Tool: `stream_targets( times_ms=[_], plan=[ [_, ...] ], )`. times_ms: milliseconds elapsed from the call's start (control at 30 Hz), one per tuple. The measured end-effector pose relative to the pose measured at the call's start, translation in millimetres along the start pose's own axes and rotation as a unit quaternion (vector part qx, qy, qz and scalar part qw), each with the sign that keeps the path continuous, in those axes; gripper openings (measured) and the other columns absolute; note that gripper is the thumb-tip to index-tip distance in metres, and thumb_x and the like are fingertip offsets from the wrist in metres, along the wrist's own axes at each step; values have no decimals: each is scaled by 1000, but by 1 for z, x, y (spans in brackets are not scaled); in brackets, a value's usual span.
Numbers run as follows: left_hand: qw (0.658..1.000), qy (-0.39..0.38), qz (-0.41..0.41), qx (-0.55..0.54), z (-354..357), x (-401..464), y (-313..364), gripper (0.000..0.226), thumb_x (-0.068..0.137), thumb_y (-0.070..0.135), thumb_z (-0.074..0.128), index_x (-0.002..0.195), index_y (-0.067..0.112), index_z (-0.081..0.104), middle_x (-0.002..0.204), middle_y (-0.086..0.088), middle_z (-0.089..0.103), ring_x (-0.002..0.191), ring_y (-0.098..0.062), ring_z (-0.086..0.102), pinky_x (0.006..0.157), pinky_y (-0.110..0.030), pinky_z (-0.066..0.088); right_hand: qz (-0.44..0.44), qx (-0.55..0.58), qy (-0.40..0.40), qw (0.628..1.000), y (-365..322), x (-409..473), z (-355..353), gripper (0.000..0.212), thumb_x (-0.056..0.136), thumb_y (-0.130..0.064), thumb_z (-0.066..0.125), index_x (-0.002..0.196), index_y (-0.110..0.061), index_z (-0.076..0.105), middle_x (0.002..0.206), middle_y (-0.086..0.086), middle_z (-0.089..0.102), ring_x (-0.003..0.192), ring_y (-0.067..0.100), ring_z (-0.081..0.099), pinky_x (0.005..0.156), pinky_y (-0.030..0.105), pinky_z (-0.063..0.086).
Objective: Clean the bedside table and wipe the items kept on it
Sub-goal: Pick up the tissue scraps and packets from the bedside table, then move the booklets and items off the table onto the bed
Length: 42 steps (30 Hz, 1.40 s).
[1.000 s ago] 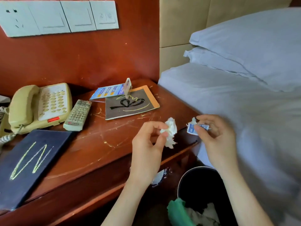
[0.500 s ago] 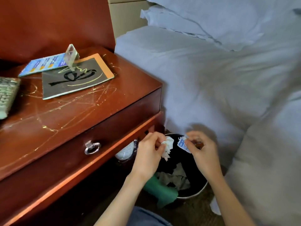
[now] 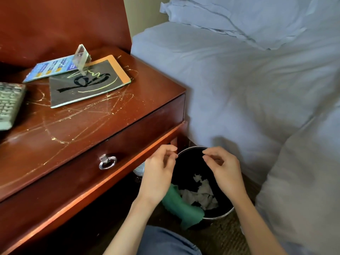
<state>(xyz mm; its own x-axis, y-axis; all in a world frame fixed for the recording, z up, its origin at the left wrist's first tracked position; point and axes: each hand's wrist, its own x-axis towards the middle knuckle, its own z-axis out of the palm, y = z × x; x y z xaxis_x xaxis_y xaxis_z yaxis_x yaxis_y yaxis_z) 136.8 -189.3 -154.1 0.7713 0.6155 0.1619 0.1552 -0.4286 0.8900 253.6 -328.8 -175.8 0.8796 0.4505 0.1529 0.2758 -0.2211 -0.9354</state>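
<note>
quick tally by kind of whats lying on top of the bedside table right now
remote control: 1
dark booklet with orange edge: 1
blue leaflet: 1
clear acrylic stand: 1
total: 4, counting only what shows; the left of the bedside table is cut off.

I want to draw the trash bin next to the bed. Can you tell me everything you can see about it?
The trash bin is round, with a shiny metal rim and a dark inside. It stands upright on the floor, between the wooden bedside table and the bed. Crumpled white paper lies inside. A green cloth hangs over its near edge. The left hand and right hand hover above its opening, fingers loosely curled, holding nothing.
</note>
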Motion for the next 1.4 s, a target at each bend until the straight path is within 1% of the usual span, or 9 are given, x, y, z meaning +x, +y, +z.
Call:
stream_targets(
  times_ms=[133,400,567,700,800,1100,1167,1300,1400],
  plan=[
    [997,45,55,8,-31,-1,26,22,96,7,54,97,25,65,79,12,68,70,-9,64,61,-15,47,-36,49,-26,998,-31,11,10,30,83,-1,65,78,-30,69,79,-16,70,73,1,65,68,7,44],
    [984,137,117,3,-99,-1,62,18,96,9,54,97,23,65,82,14,67,74,-2,66,68,-7,45,-146,106,-95,979,-111,38,43,30,82,-5,64,79,-34,69,78,-8,72,77,8,68,74,16,48],
    [974,197,108,16,-143,2,64,19,96,10,56,94,26,65,80,13,69,73,-4,67,69,-11,48,-219,96,-128,963,-155,50,73,25,81,-5,64,79,-30,68,76,-11,70,77,8,67,77,23,50],
    [968,229,103,30,-176,3,60,17,96,13,55,94,28,64,79,14,69,72,-4,65,69,-16,49,-260,87,-158,948,-182,58,98,24,83,-7,65,81,-30,68,78,-11,69,80,6,65,77,19,49],
    [964,244,99,43,-199,2,59,21,96,12,55,92,31,62,78,19,69,72,0,65,67,-9,45,-289,67,-177,939,-201,62,114,23,85,-11,64,83,-33,66,81,-16,68,82,2,64,74,12,47],
    [935,325,44,136,-260,-17,49,16,92,13,59,100,27,61,76,11,65,67,-1,57,60,-13,43,-358,21,-218,908,-239,63,166,16,88,-14,62,91,-29,66,86,-22,63,87,-6,58,69,4,43],
    [930,327,20,167,-275,-24,45,15,92,15,59,104,25,59,77,9,63,68,-3,56,64,-21,46,-372,22,-227,900,-244,59,179,16,88,-14,62,92,-28,66,86,-23,62,89,-8,57,69,4,44],
    [913,316,-56,251,-307,-43,35,29,90,24,62,118,23,53,102,9,63,93,-13,58,80,-33,47,-373,33,-274,886,-251,47,203,19,87,-12,62,93,-30,64,83,-16,63,86,-3,58,72,6,45],
    [887,296,-131,330,-328,-60,27,42,89,29,64,127,18,51,121,-3,57,112,-26,52,92,-42,44,-361,20,-330,872,-255,35,217,28,86,-12,64,99,-36,61,93,-14,63,87,-2,57,74,5,43]
  ],
)
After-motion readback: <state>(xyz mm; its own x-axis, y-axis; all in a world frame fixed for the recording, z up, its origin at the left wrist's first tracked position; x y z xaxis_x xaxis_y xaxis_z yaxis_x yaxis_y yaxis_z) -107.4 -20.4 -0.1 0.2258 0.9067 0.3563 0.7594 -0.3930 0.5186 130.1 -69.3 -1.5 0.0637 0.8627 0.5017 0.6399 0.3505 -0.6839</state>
